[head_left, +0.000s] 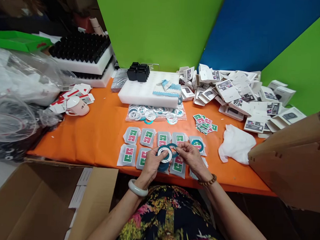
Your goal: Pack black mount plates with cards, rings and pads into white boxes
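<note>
My left hand (pixel 152 163) grips several flat ring stickers (pixel 164 154), white and teal, with its thumb pressed on top. Beside it, my right hand (pixel 190 158) pinches the edge of one teal ring (pixel 172 146) that overlaps the others. Below both hands, two rows of grey pouches (pixel 127 161) lie on the orange table (pixel 100 131). Green and pink cards marked 1 and 2 (pixel 148 136) rest on the pouches. On the far right pouch of the back row sits another teal ring (pixel 197 145). My hands partly cover the front row.
Behind the pouches lies a clear bag of rings (pixel 149 114), near a white foam block (pixel 148 92). Small white boxes (pixel 228 91) are heaped at the back right. Loose cards (pixel 205 123), a white cloth (pixel 236 143), a mug (pixel 77 106) and large cartons (pixel 289 159) stand around.
</note>
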A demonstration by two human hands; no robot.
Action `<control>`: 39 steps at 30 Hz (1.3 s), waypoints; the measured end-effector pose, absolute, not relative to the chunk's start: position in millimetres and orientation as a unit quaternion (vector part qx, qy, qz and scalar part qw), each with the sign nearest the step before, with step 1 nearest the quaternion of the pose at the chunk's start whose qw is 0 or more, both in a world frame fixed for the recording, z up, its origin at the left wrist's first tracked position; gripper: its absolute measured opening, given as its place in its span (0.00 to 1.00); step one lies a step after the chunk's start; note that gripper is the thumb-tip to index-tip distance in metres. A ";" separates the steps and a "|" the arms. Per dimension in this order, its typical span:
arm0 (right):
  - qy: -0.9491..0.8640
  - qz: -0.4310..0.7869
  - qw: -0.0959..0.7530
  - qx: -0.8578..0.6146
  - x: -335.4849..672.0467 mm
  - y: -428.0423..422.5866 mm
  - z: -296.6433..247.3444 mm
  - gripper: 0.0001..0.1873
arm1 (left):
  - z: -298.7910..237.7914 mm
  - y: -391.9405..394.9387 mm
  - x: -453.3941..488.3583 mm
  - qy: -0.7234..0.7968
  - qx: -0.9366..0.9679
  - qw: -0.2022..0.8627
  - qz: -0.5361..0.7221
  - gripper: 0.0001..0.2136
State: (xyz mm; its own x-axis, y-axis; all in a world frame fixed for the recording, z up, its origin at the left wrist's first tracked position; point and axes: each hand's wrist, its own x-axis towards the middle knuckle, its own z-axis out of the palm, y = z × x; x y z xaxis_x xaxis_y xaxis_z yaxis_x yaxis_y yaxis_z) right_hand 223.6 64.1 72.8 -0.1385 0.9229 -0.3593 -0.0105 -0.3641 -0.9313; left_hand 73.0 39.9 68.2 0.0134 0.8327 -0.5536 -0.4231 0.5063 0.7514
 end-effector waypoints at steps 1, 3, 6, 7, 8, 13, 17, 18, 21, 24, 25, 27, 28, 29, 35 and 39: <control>-0.424 0.616 0.376 -0.547 225.5 65.0 71.1 0.17 | 67.9 40.1 71.4 0.532 0.187 0.685 0.461 0.17; -0.434 0.590 0.386 -0.562 231.8 68.3 67.7 0.16 | 67.4 39.9 68.2 0.533 0.176 0.685 0.465 0.18; -0.453 0.546 0.394 -0.585 244.0 78.8 64.2 0.16 | 68.1 39.0 64.9 0.537 0.164 0.689 0.458 0.18; -0.462 0.528 0.392 -0.595 247.7 83.6 63.5 0.16 | 68.8 38.7 64.3 0.537 0.161 0.693 0.453 0.18; -0.475 0.506 0.386 -0.607 250.8 88.6 62.9 0.16 | 69.6 38.3 63.9 0.533 0.159 0.700 0.448 0.19; -0.562 0.380 0.327 -0.658 255.6 108.5 57.4 0.11 | 73.4 37.5 64.0 0.484 0.153 0.742 0.438 0.21; -0.629 0.296 0.282 -0.662 254.1 109.5 54.4 0.11 | 76.6 38.4 64.1 0.482 0.141 0.742 0.444 0.25; -0.643 0.270 0.276 -0.662 253.8 107.8 55.5 0.12 | 77.3 38.8 64.0 0.486 0.140 0.736 0.449 0.24; -0.664 0.217 0.299 -0.651 250.7 99.1 64.2 0.14 | 77.5 40.0 64.0 0.496 0.141 0.713 0.476 0.22; -0.657 0.315 0.323 -0.604 240.3 87.2 75.7 0.16 | 74.5 40.9 63.9 0.505 0.151 0.693 0.492 0.20; -0.651 0.375 0.318 -0.578 235.4 83.4 78.4 0.16 | 73.4 40.9 63.9 0.507 0.154 0.689 0.494 0.20; -0.623 0.493 0.303 -0.527 225.0 77.2 81.0 0.16 | 71.8 40.7 63.9 0.509 0.155 0.685 0.497 0.20; -0.599 0.541 0.298 -0.509 220.4 75.2 81.0 0.16 | 71.5 40.4 63.8 0.511 0.155 0.684 0.497 0.20; -0.571 0.582 0.297 -0.498 216.5 74.0 80.4 0.17 | 71.3 39.9 63.6 0.515 0.156 0.681 0.497 0.19; -0.451 0.683 0.290 -0.496 209.6 77.8 78.5 0.18 | 69.1 35.7 56.5 0.520 0.160 0.676 0.497 0.21; -0.431 0.663 0.314 -0.525 210.3 87.5 78.9 0.18 | 66.2 33.3 48.2 0.516 0.137 0.673 0.511 0.20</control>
